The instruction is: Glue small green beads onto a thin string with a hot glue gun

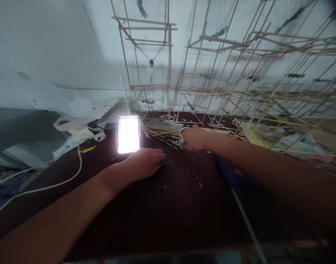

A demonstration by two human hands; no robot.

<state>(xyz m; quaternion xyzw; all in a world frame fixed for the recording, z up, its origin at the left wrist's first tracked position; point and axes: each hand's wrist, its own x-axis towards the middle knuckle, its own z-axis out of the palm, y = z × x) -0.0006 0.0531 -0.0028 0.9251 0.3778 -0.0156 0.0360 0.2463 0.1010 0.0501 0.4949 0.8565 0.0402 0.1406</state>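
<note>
My left hand rests low over the dark table, its fingers curled together. Whatever may be inside that curl is hidden from this angle. My right hand reaches to the far part of the table, closed on a white ring-shaped roll that shows at its left side. Just beyond the two hands lies a loose pile of thin wooden sticks. Several small dark glass marbles sit among the sticks, left of the roll. Close to the left hand stands a brightly lit screen.
Tall stick frames with hanging marbles stand along the back wall and right side. A white cable and a yellow strip lie left. Plastic bags are heaped right. White scraps dot the tabletop.
</note>
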